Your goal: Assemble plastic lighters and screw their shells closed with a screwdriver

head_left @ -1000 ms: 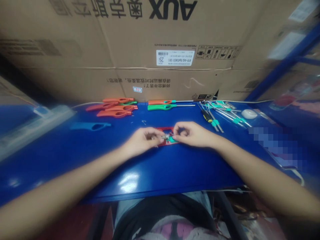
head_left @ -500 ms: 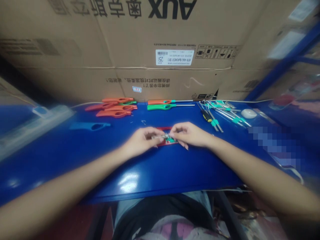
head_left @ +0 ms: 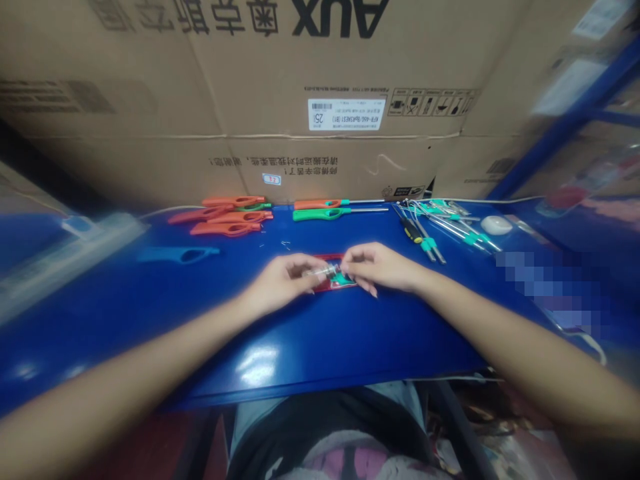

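My left hand [head_left: 295, 277] pinches a small metallic cylinder-like part [head_left: 320, 271] between thumb and fingers. Close beside it, the fingertips of my right hand [head_left: 367, 265] are pressed together at the part's right end; what they grip is too small to make out. Under both hands lies a red plastic lighter shell [head_left: 327, 257], partly hidden by the fingers. A green piece [head_left: 342, 278] shows inside that shell, between my hands.
Orange and red lighter handles [head_left: 230, 227] lie back left, a blue handle [head_left: 185, 255] nearer. Two long-nosed lighters [head_left: 323, 214] rest at the back. Metal tubes with teal parts [head_left: 467, 235], a screwdriver [head_left: 413, 230] and a white round object [head_left: 496, 225] lie right. A cardboard box [head_left: 270, 100] stands behind.
The view has shifted very slightly. Both hands stay in nearly the same place over the red shell, with the metallic part still in my left fingers.
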{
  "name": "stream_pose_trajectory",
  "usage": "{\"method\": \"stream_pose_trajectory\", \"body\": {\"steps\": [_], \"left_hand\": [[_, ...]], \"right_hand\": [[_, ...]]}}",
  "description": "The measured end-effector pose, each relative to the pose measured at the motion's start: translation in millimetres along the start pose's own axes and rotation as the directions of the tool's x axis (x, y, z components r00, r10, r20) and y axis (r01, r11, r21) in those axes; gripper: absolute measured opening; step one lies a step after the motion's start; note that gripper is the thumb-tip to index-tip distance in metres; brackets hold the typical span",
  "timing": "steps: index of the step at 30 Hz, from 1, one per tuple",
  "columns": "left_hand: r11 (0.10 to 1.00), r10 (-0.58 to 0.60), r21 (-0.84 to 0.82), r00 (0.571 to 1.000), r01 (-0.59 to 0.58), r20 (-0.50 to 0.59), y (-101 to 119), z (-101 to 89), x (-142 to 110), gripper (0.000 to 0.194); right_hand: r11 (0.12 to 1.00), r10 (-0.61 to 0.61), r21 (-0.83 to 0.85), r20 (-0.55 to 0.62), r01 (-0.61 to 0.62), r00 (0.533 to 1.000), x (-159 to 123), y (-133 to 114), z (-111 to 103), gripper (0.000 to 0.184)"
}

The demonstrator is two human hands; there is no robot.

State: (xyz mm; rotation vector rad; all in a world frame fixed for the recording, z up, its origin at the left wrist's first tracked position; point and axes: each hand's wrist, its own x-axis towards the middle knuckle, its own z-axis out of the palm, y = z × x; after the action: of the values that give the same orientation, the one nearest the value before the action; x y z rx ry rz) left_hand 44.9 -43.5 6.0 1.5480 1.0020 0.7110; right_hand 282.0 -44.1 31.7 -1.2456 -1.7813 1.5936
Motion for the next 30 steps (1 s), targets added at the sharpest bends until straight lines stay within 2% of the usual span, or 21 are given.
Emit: {"method": "stream_pose_trajectory", "body": {"steps": [30], "left_hand": [[0.999,0.039,0.029,0.999,-0.04,0.017,-1.1,-0.5,-0.1,0.039]], "right_hand": [[1.0,-0.002,0.009,0.009,0.002,1.0,-1.0,-2.1,-1.2,0.014]]}}
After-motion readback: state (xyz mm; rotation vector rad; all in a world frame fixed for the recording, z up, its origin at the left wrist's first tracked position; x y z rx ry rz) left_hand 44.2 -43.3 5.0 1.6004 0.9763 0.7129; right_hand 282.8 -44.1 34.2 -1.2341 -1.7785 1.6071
